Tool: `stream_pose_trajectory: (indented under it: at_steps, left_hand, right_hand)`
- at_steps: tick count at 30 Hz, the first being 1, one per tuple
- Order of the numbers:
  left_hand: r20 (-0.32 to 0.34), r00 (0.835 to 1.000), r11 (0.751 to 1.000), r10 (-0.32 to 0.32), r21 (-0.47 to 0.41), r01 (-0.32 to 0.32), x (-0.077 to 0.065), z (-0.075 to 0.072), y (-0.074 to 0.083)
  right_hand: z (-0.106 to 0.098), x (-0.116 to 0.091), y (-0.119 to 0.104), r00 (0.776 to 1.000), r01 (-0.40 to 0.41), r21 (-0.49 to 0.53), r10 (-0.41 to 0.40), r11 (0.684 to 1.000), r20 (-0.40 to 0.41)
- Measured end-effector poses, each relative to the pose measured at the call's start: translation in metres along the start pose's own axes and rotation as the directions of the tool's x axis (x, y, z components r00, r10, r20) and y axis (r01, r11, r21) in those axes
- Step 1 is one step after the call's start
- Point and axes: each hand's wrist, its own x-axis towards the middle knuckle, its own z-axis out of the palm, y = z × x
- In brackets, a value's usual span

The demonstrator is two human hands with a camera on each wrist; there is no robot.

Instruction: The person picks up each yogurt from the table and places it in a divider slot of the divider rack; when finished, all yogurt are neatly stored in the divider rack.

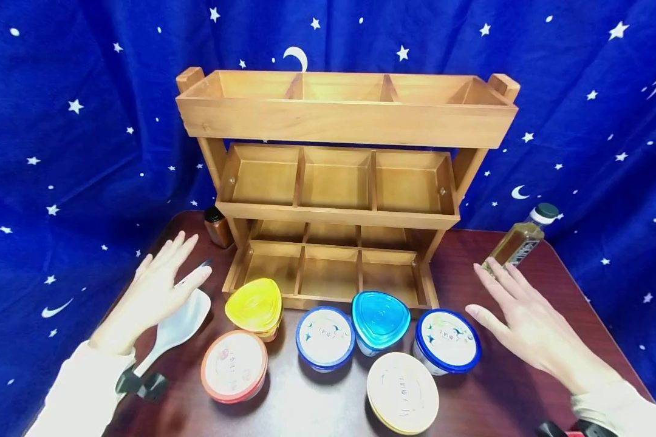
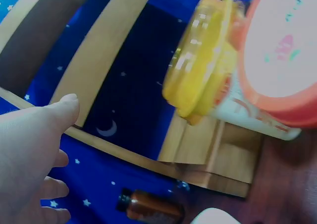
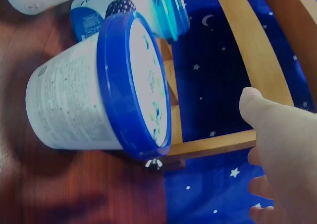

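My left hand [image 1: 161, 288] hovers with fingers extended above a white spoon-shaped utensil [image 1: 181, 318] on the table's left side. My right hand [image 1: 530, 318] is held out, fingers extended, in front of an oil bottle [image 1: 516, 243] with a dark green cap. Neither hand holds anything. Between them stand lidded tubs: a red-rimmed tub [image 1: 234, 366], a yellow-lidded tub [image 1: 254, 306], a blue-rimmed tub [image 1: 325, 337], a turquoise-lidded tub [image 1: 381, 320], a second blue-rimmed tub [image 1: 447, 341] and a cream-lidded tub [image 1: 403, 392]. The right wrist view shows the right-hand blue-rimmed tub [image 3: 74, 95] up close.
Behind the tubs rises a three-tier wooden rack [image 1: 344, 121], each tier divided into three compartments. A small brown jar [image 1: 218, 229] with a black cap stands left of it. A blue curtain [image 1: 98, 121] with stars and moons hangs behind the dark red table [image 1: 300, 406].
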Motion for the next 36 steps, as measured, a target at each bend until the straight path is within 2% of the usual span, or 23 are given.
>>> stream_pose_trajectory:
  at_steps: [4, 8, 13, 17, 20, 22, 27, 33, 36]
  left_hand:
    - [-0.017, 0.999, 1.0, 0.028, -0.013, -0.028, 0.01, -0.008, 0.002]
    - [-0.045, 0.998, 0.997, 0.042, -0.069, -0.045, 0.025, -0.015, 0.004]
    - [-0.069, 0.998, 0.988, 0.004, -0.155, -0.014, 0.048, -0.026, 0.01]
    - [-0.061, 0.997, 0.962, -0.044, -0.273, 0.026, 0.066, -0.03, 0.012]
    - [-0.052, 0.996, 0.924, -0.075, -0.379, 0.05, 0.076, -0.03, 0.011]
    - [-0.056, 0.995, 0.891, -0.086, -0.452, 0.052, 0.083, -0.029, 0.012]
    - [-0.071, 0.992, 0.78, -0.107, -0.625, 0.039, 0.097, -0.022, 0.015]
    - [-0.065, 0.988, 0.694, -0.137, -0.718, 0.049, 0.109, -0.015, 0.015]
    - [-0.054, 0.988, 0.665, -0.144, -0.745, 0.056, 0.115, -0.014, 0.017]
  right_hand:
    - [-0.002, -0.002, -0.009, 1.0, 0.014, -0.008, -0.014, 1.0, -0.013]
    - [-0.002, -0.005, -0.017, 0.998, 0.051, -0.031, -0.052, 0.998, -0.039]
    - [-0.003, -0.009, -0.025, 0.994, 0.081, -0.075, -0.087, 0.994, -0.072]
    - [-0.005, -0.013, -0.034, 0.997, 0.044, -0.099, -0.05, 0.994, -0.053]
    - [-0.005, -0.017, -0.038, 0.999, 0.016, -0.107, -0.019, 0.994, -0.032]
    - [-0.004, -0.02, -0.04, 0.999, 0.018, -0.105, -0.022, 0.994, -0.033]
    - [0.005, -0.026, -0.039, 0.998, 0.042, -0.03, -0.044, 0.999, -0.048]
    - [0.014, -0.03, -0.041, 1.0, -0.003, 0.031, 0.003, 1.0, -0.027]
    - [0.017, -0.032, -0.043, 0.999, -0.035, 0.054, 0.035, 0.998, 0.002]
